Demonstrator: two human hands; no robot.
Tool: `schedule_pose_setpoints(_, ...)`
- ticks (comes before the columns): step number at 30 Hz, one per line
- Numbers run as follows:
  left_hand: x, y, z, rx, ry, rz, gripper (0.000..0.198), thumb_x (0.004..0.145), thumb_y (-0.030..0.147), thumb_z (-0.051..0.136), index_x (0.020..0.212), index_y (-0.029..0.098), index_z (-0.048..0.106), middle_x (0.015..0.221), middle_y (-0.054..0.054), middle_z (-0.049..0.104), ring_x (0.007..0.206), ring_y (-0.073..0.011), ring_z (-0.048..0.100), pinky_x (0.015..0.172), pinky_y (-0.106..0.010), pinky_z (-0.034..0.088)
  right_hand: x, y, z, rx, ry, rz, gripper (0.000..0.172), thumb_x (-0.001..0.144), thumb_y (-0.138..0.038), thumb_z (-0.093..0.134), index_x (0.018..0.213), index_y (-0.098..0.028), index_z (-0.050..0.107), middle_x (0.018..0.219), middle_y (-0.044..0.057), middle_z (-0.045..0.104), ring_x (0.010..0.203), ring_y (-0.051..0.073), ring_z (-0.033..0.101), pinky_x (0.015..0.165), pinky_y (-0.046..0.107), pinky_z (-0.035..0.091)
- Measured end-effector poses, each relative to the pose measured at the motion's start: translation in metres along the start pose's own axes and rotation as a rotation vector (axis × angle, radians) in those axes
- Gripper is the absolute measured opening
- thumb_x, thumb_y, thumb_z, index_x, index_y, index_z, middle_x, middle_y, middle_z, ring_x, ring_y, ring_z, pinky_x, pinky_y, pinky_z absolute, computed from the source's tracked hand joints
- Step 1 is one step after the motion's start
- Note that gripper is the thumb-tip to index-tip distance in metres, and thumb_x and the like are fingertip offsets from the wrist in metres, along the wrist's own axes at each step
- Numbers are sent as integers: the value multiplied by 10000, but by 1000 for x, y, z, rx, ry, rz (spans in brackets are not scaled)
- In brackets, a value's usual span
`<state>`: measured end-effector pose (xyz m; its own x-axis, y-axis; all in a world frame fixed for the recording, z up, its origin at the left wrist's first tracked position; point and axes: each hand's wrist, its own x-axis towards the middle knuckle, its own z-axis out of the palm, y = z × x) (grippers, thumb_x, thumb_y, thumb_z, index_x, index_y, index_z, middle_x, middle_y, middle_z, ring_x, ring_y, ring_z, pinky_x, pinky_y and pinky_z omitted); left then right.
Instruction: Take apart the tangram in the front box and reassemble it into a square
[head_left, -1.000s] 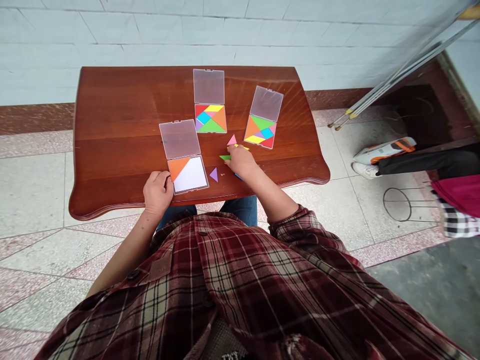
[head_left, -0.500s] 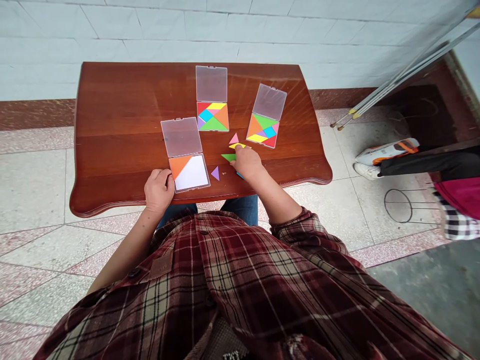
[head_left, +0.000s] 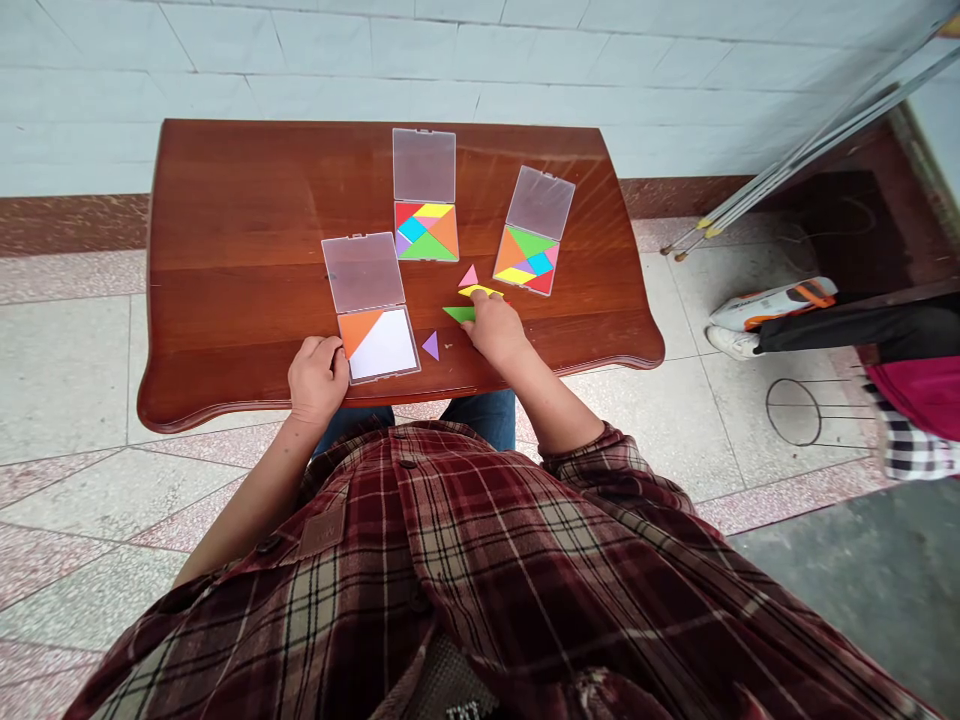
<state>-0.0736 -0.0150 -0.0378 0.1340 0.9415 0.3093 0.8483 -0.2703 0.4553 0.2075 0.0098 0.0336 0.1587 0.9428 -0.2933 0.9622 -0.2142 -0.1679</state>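
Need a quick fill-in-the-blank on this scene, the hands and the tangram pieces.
The left hand rests against the open plastic tangram case, whose tray holds one large ___ triangle beside a white area.
The right hand lies over the end of a loose ___ triangle on the wooden table.
The loose triangle lying nearest that case is ___.
Of the three open cases, ___ hold a full coloured square.

Missing words: orange; green; purple; two.
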Motion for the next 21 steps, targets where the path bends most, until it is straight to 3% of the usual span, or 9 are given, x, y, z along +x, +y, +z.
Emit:
schedule_pose_setpoints(7, 0, 1, 0, 3, -8, -20, 256, 878, 273, 447, 971, 192, 672, 921, -79, 634, 853, -215, 605, 758, -321, 462, 0, 5, -1, 11, 2, 42, 461, 864, -233, 634, 1289, -94, 522, 1249, 224, 597, 1053, 300, 644, 873, 416, 515)
schedule_pose_setpoints(14, -1, 0, 0, -19, -22, -33, 252, 878, 265, 446, 974, 191, 667, 935, -84, 635, 874, -220, 603, 777, -332, 465, 1, 11, 1, 45, 10, -11, 461, 852, -228, 649, 1283, -114, 534, 1240, 187, 602, 1077, 278, 625, 892, 392, 503)
schedule_pose_setpoints(21, -1, 1, 0, -10, -28, -41, 253, 879, 268, 454, 979, 187, 672, 935, -81, 627, 873, -217, 596, 777, -325, 459, -1, 13, -3, -60, -37, 69, 511, 858, -321, 686, 1291, -102, 529, 1278, 207, 578, 1064, 293, 638, 885, 388, 507)
